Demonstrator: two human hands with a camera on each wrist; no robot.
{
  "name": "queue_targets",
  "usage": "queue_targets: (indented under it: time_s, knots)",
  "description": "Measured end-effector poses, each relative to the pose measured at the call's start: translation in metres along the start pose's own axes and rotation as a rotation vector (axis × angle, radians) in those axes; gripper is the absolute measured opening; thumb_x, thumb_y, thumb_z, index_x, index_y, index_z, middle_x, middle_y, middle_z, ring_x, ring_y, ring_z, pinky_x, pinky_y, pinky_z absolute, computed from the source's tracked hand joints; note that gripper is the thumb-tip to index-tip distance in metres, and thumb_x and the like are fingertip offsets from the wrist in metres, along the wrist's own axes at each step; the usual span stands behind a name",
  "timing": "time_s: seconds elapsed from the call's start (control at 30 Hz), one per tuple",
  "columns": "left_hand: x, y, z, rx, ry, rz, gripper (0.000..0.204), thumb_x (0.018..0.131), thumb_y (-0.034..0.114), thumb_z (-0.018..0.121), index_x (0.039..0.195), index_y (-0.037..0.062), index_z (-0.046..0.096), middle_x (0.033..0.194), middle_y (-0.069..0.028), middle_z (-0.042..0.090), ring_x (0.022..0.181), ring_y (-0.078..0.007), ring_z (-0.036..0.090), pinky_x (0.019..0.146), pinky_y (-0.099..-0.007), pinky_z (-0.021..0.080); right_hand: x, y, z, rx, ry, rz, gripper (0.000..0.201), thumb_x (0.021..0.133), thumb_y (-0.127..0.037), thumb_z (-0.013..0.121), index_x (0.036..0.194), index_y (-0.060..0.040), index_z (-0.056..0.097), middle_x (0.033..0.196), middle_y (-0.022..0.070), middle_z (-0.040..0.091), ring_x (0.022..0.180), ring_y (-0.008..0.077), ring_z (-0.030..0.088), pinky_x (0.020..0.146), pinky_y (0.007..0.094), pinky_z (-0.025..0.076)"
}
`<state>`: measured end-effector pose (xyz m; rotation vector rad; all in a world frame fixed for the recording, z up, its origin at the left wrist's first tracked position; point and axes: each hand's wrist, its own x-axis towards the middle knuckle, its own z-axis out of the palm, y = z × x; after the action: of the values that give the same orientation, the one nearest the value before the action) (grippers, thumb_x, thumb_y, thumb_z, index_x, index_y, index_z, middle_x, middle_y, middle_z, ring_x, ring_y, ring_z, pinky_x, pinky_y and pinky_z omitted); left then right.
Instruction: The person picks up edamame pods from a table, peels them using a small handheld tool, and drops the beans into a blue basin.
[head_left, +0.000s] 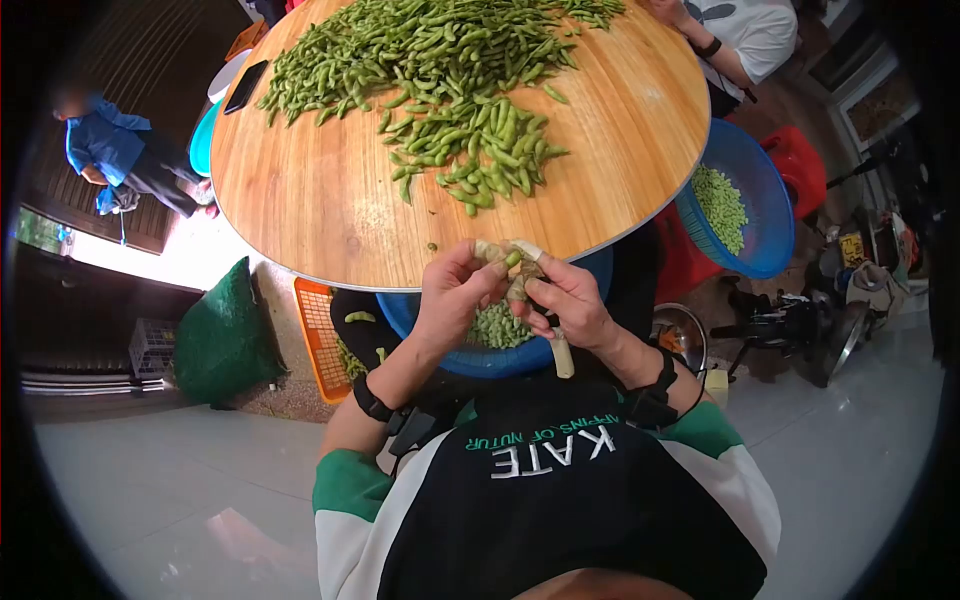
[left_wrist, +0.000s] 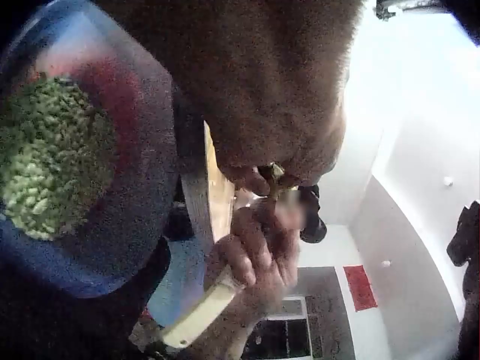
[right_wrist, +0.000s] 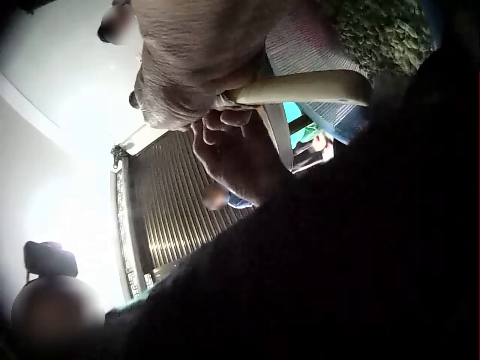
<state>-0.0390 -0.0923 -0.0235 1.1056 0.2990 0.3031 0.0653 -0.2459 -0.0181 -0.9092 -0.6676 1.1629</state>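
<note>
Over the table's near edge, my left hand [head_left: 450,298] pinches a green soybean pod [head_left: 513,258] between thumb and fingers. Close against it, my right hand [head_left: 580,308] grips a tool by its cream-coloured handle [head_left: 562,358], which sticks out below the palm; the tool's working end is hidden by the fingers. Pale wrappings cover some fingertips of both hands. Beneath the hands, shelled green beans [head_left: 500,328] lie in a blue basin [head_left: 465,364]. A large heap of soybean pods [head_left: 420,50] covers the far part of the round wooden table [head_left: 310,200], with a smaller pile [head_left: 480,160] nearer me.
At right, a blue basket [head_left: 770,225] holds more shelled beans, beside a red stool [head_left: 797,170]. An orange crate [head_left: 318,345] and a green sack [head_left: 230,335] stand at left. A phone [head_left: 246,87] lies at the table's left edge. Another person [head_left: 745,45] sits at the far right.
</note>
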Motion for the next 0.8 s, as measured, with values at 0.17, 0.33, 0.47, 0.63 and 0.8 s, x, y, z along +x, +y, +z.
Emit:
queue_targets:
  time_s: [0.17, 0.33, 0.47, 0.63, 0.8]
  knots:
    - [-0.002, -0.003, 0.001, -0.033, 0.025, 0.104, 0.014, 0.091, 0.007, 0.057, 0.101, -0.0023, 0.059, 0.074, -0.0001, 0.056, 0.058, -0.0046, 0.045, 0.053, -0.0192, 0.036, 0.003, 0.0, 0.003, 0.04, 0.045, 0.035, 0.044, 0.097, -0.008, 0.045, 0.14, -0.0043, 0.038, 0.082, 0.0053, 0.058, 0.054, 0.0044, 0.044, 0.046, 0.0169, 0.037]
    - [0.0, -0.01, 0.001, -0.065, 0.042, 0.124, 0.015, 0.091, 0.007, 0.056, 0.102, -0.0021, 0.059, 0.073, 0.0005, 0.055, 0.058, -0.0049, 0.044, 0.052, -0.0194, 0.035, 0.008, 0.01, 0.001, -0.054, 0.113, -0.002, 0.041, 0.095, -0.006, 0.048, 0.136, -0.0048, 0.044, 0.08, 0.0043, 0.058, 0.052, 0.0037, 0.043, 0.045, 0.0162, 0.036]
    - [0.002, 0.01, -0.008, -0.539, -0.12, -0.324, 0.015, 0.091, 0.008, 0.056, 0.103, -0.0011, 0.059, 0.072, -0.0005, 0.055, 0.056, -0.0064, 0.044, 0.048, -0.0205, 0.035, 0.006, 0.001, -0.002, 0.247, 0.031, 0.097, 0.037, 0.094, -0.005, 0.049, 0.132, -0.0046, 0.049, 0.08, 0.0048, 0.059, 0.052, 0.0036, 0.043, 0.044, 0.0158, 0.034]
    - [0.007, 0.002, -0.013, -0.3, -0.122, -0.294, 0.017, 0.087, 0.007, 0.06, 0.102, 0.0004, 0.058, 0.072, -0.0027, 0.056, 0.056, -0.0101, 0.049, 0.045, -0.0225, 0.036, 0.004, -0.003, -0.005, 0.24, 0.051, 0.152, 0.036, 0.094, -0.006, 0.051, 0.13, -0.0043, 0.05, 0.083, 0.007, 0.06, 0.051, 0.0048, 0.042, 0.043, 0.0168, 0.033]
    - [0.001, 0.008, -0.01, 0.987, -0.071, 0.707, 0.026, 0.074, 0.0, 0.07, 0.096, 0.0016, 0.057, 0.072, -0.0113, 0.054, 0.055, -0.0248, 0.055, 0.05, -0.0332, 0.044, -0.001, 0.004, -0.009, 0.354, 0.035, 0.242, 0.037, 0.094, -0.009, 0.052, 0.131, -0.0061, 0.049, 0.087, 0.0093, 0.061, 0.051, 0.0067, 0.042, 0.041, 0.0178, 0.032]
